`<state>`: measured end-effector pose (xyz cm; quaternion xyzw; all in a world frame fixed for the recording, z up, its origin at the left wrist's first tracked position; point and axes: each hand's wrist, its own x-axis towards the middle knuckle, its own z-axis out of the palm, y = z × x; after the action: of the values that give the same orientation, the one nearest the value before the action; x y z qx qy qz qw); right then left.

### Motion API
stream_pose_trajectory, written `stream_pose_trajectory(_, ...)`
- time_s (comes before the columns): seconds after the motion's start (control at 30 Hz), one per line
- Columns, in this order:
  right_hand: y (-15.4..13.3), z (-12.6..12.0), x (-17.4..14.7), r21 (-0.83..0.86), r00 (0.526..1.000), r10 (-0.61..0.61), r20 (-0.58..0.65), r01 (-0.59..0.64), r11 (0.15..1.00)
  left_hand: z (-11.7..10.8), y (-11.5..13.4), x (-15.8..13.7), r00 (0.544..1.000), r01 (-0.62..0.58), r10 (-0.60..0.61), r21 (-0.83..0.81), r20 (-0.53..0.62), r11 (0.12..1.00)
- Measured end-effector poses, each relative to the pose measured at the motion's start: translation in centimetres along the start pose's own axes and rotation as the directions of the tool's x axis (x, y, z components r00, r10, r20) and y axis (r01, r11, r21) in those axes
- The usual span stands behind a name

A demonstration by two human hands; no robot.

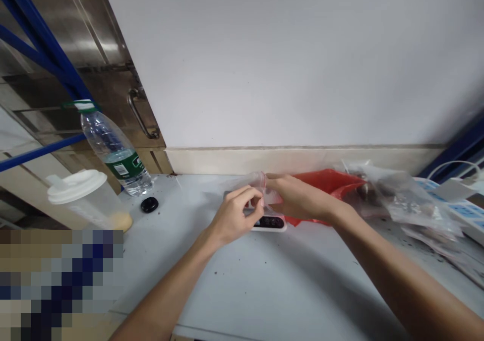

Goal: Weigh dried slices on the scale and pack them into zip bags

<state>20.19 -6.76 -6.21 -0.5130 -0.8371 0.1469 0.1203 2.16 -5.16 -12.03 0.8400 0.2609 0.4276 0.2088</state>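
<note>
A clear zip bag (249, 179) with a red line along its opening is between my hands, above a small white scale (282, 226) with a dark display panel. My left hand (236, 214) is closed, thumb and forefinger pinched at the bag's near edge. On the other side, my right hand (293, 195) has its fingers against the red-lined edge and appears to grip it; its fingertips are partly hidden. Just behind my right hand and forearm lies a crumpled red plastic bag (325, 182). The scale is largely covered by my hands and the clear bag.
To the left stand a clear water bottle (123, 162) with a green label, a lidded plastic cup (88, 200) and a black round cap (149, 205). Several clear bags (404, 200) with dark contents lie right, beside a white power strip (465, 212). A wall (295, 68) rises behind.
</note>
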Motion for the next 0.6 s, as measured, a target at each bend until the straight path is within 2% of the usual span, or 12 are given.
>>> stream_pose_trajectory(0.1,0.1,-0.3,-0.1,-0.072,0.998,0.06,-0.026,-0.062,0.995,-0.1,0.0,0.0,0.998,-0.061,0.061,0.028,-0.028,0.998)
stream_pose_trajectory(0.17,0.4,-0.7,-0.2,-0.086,0.991,0.097,-0.09,-0.105,0.991,-0.3,-0.2,0.1,0.981,-0.07,0.089,0.118,-0.17,0.991)
stream_pose_trajectory(0.23,0.8,-1.2,-0.4,-0.054,0.982,0.119,-0.148,-0.129,0.99,-0.6,-0.7,0.3,0.937,-0.006,0.074,0.196,-0.341,0.981)
stream_pose_trajectory(0.3,1.3,-1.8,-0.7,0.004,0.974,0.117,-0.193,-0.118,0.993,-0.9,-1.6,0.6,0.909,0.108,-0.048,0.123,-0.414,0.987)
stream_pose_trajectory(0.37,1.7,-2.5,-1.1,0.066,0.969,0.09,-0.23,-0.077,0.995,-1.1,-2.5,0.9,0.891,0.26,-0.291,-0.135,-0.348,0.956)
stream_pose_trajectory(0.4,1.8,-2.7,-1.3,0.092,0.967,0.074,-0.243,-0.053,0.994,-1.1,-2.8,1.0,0.866,0.341,-0.421,-0.299,-0.268,0.891)
stream_pose_trajectory(0.47,1.8,-3.2,-1.7,0.134,0.968,0.052,-0.246,-0.019,0.991,-1.0,-3.1,1.2,0.802,0.446,-0.594,-0.589,-0.072,0.673)
stream_pose_trajectory(0.53,1.7,-3.6,-2.0,0.166,0.974,0.049,-0.223,-0.012,0.986,-1.0,-2.9,1.4,0.772,0.462,-0.631,-0.751,0.08,0.471)
stream_pose_trajectory(0.6,1.6,-3.8,-2.2,0.185,0.979,0.051,-0.195,-0.015,0.983,-1.0,-2.6,1.5,0.771,0.449,-0.623,-0.808,0.134,0.382)
